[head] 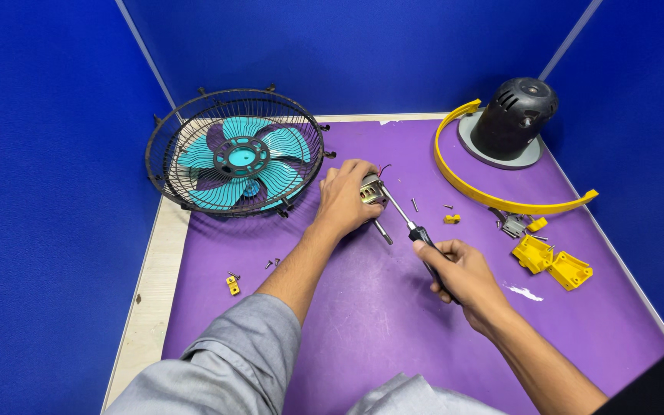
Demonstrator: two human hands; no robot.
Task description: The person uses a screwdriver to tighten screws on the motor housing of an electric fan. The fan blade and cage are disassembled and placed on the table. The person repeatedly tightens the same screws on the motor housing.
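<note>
Worktop (pixel 363 323): purple mat on a pale board, blue partition walls on three sides
Fan cage (pixel 236 154): dark wire guard with teal blades inside, tilted up at the far left corner, well apart from the yellow parts
Yellow band (pixel 486 192): long curved strip lying open at far right, curling round the motor cover
Motor cover (pixel 512 119): black domed housing on a grey round base, far right corner
Left hand (pixel 343 198): grip clenched round the small motor, pinning it to the mat just beside the fan cage
Right hand (pixel 459 270): grip closed on the screwdriver handle, near the middle of the mat
Small motor (pixel 373 189): metal block with a shaft poking out toward the near side, mostly hidden under the left fingers, dark wire at its far edge
Screwdriver (pixel 413 227): black handle, bright shank, tip resting on the motor
Yellow brackets (pixel 553 261): two blocky pieces touching, right edge of mat
Metal clip (pixel 512 225): grey piece next to a little yellow bit, just inside the band
Yellow piece (pixel 233 285): small, near left edge of mat
Loose screws (pixel 272 263): a few by the left forearm, more between motor and band
</note>
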